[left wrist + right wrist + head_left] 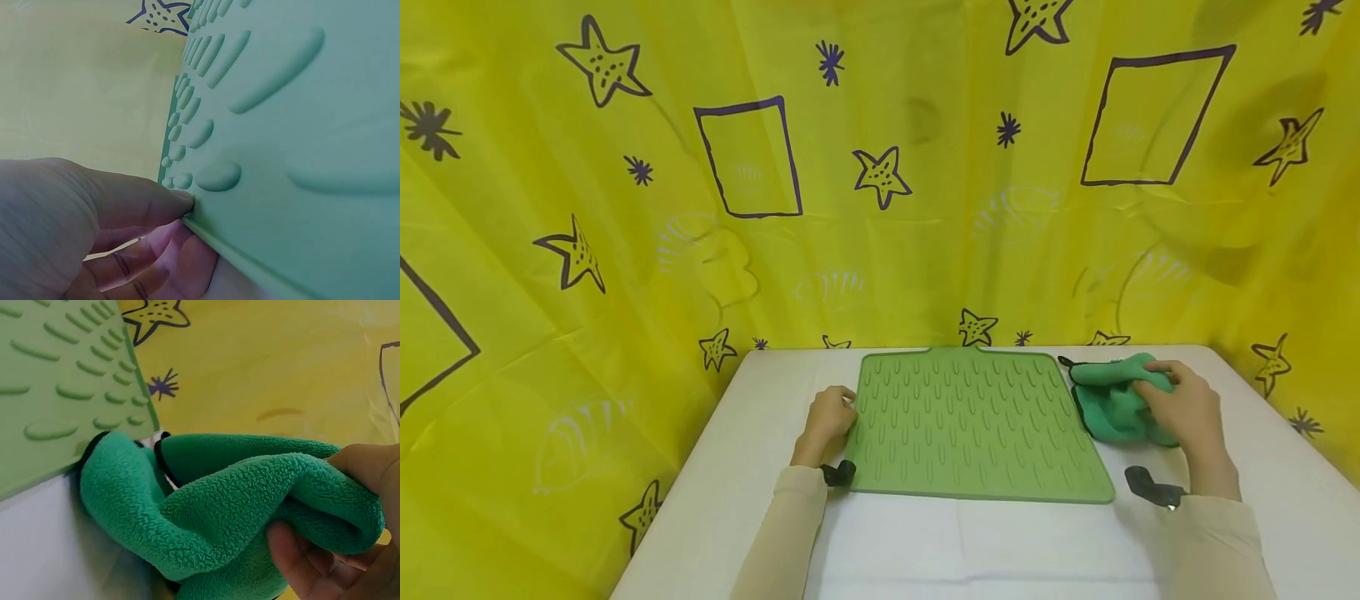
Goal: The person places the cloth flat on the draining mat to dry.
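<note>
A light green drying mat (962, 425) with rows of raised ridges lies on the white table. At its left edge, my left hand (829, 419) pinches the rim; the left wrist view shows the thumb (147, 200) on top and the other fingers curled beneath. To the right of the mat, my right hand (1187, 408) grips a crumpled green cloth (1116, 408) with dark edging. In the right wrist view the fluffy cloth (225, 506) is bunched in folds between thumb and fingers, its far end close beside the mat's corner.
The white table (925, 550) extends in front of the mat and to both sides. Behind it hangs a yellow curtain (880, 250) printed with starfish and frames. A dark strap-mounted piece (1142, 485) sits at my right wrist, another (842, 473) at my left.
</note>
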{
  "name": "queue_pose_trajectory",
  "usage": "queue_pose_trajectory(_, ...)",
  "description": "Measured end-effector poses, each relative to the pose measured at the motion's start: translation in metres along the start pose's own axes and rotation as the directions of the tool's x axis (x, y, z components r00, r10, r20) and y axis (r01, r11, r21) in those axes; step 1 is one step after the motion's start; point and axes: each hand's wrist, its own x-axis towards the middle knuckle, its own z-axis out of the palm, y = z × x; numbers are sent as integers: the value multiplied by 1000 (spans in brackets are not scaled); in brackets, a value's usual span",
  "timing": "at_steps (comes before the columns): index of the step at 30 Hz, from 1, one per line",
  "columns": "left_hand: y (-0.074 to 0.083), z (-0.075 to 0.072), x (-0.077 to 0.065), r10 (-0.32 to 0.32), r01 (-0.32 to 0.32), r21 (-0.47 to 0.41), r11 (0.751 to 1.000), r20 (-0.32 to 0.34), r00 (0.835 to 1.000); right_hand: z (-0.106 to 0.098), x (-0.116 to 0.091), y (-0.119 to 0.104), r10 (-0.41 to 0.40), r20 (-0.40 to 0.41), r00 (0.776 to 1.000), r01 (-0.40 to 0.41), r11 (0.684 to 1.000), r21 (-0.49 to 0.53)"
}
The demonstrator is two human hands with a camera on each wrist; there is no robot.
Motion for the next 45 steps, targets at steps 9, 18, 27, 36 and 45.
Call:
queue_pose_trajectory(9, 0, -1, 0, 0, 0, 7, 1000, 2, 1000, -6, -4, -29, 21, -83, 996, -10, 992, 129)
queue_pose_trajectory(18, 2, -1, 0, -5, 5, 19, 1000, 4, 1000, -5, -9, -58, -27, -95, 995, 47, 976, 212)
queue_pose_trajectory(27, 2, -1, 1, -14, 14, 25, 1000, 4, 1000, 9, -15, -84, -135, -87, 987, 157, 922, 353)
queue_pose_trajectory(36, 1, 0, 1, -18, 18, 8, 1000, 7, 1000, 29, -18, -103, -213, -82, 974, 227, 860, 458)
queue_pose_trajectory(45, 0, 0, 1, -2, 2, 27, 1000, 4, 1000, 49, -22, -116, -271, -56, 961, 259, 813, 522)
